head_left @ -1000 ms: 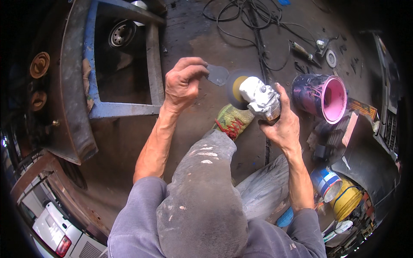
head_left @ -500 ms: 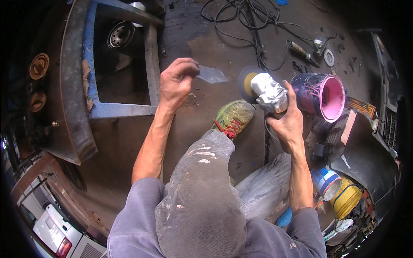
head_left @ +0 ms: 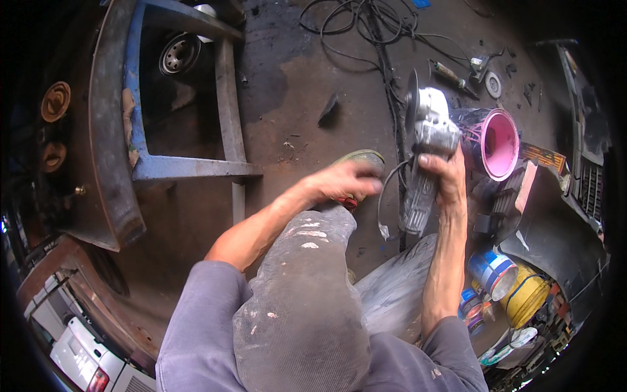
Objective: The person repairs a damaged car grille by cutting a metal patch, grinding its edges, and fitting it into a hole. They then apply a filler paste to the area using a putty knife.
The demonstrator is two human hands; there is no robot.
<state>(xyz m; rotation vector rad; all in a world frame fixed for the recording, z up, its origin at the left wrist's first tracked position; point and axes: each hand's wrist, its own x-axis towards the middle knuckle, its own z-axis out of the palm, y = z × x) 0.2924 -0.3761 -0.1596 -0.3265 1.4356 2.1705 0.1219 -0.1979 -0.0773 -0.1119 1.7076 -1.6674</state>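
My right hand (head_left: 449,173) is wrapped round the body of an angle grinder (head_left: 431,134), its silvery head up and its disc (head_left: 412,101) seen nearly edge-on at the left. A short cord (head_left: 385,196) hangs from the grinder's lower side. In front of my green shoe (head_left: 366,157) with red laces is my left hand (head_left: 346,181), its fingers smeared by motion; nothing shows in it. Farther off, a small dark flat piece (head_left: 330,110) appears over the floor; whether it lies there or is falling, I cannot tell.
A pink-lined bucket (head_left: 467,127) lies on its side just right of the grinder. Cables (head_left: 375,62) coil at the far side. A blue metal frame (head_left: 189,168) stands at left. Paint cans (head_left: 493,271), a yellow container (head_left: 526,297) and a dark body panel (head_left: 555,242) crowd the right.
My left hand has let go of the flat piece and moved nearer and right, over my shoe. The grinder has turned, so its disc faces left and its body shows.
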